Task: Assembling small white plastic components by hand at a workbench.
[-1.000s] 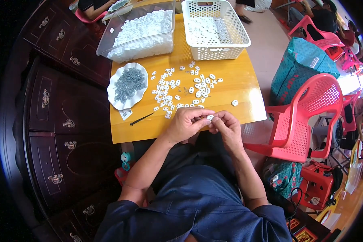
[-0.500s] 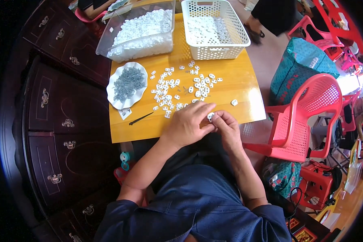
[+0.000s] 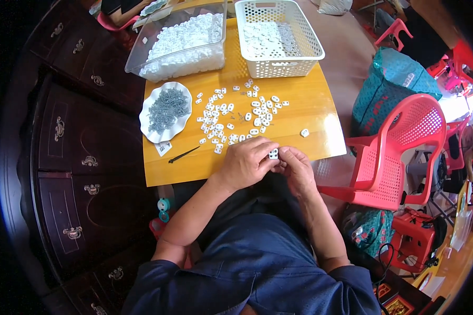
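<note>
A small white plastic piece with dark holes [image 3: 273, 154] is pinched between my two hands at the table's near edge. My left hand [image 3: 245, 161] is closed with its fingertips at the piece's left side. My right hand [image 3: 299, 169] is curled, thumb and fingers at the right side; its lower fingers are partly hidden. Just beyond lie several loose white pieces with holes [image 3: 213, 116], some oval, some squarish, with small grey metal bits [image 3: 242, 116] among them. One single white piece [image 3: 304, 133] lies apart on the right.
A white scalloped dish [image 3: 148, 127] holds a heap of small grey metal parts [image 3: 168, 109]. Near it is a thin black tool [image 3: 184, 154]. A clear bin [image 3: 136, 67] and a white perforated basket [image 3: 278, 69], both holding white pieces, stand at the back. A red chair [image 3: 386, 173] is at right.
The white piece has turned between my fingers and now shows a squarish face with several dark holes. At upper right, a person in dark clothes and a red chair have shifted rightward.
</note>
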Motion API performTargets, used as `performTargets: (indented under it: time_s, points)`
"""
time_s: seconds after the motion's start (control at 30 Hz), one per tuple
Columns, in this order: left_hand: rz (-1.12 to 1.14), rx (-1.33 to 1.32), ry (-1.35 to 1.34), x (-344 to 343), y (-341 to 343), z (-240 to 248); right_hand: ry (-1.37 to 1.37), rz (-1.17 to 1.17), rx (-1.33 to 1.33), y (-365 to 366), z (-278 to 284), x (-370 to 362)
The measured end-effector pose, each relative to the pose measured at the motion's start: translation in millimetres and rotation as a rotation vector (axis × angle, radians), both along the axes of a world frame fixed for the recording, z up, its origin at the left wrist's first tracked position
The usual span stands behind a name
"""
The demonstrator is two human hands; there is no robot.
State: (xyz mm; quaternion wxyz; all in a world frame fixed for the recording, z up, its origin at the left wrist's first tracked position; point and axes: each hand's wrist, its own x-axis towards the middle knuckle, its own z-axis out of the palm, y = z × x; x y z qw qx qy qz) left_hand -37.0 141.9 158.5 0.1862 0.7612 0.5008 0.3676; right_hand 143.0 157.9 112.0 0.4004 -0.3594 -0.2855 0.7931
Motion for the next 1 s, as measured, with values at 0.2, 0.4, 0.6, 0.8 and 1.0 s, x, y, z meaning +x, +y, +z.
performTargets:
  time_s: [0.2,0.4,0.6,0.8,1.0]
  points:
    - [-0.01,0.03,0.027,0,0,-2,-0.021,-0.016,0.06,-1,-7,-1]
    - [-0.013,0.075,0.017,3,2,-3,-0.142,-0.086,0.195,-4,-5,-3]
    - [-0.024,0.117,-0.031,5,4,-8,-0.175,-0.136,0.242,-5,-1,-4]
    - [-0.014,0.092,-0.126,6,5,-9,-0.219,-0.152,0.28,-2,3,-4]
    - [0.122,0.056,-0.049,-14,18,-20,-0.667,-0.179,0.528,18,9,23]
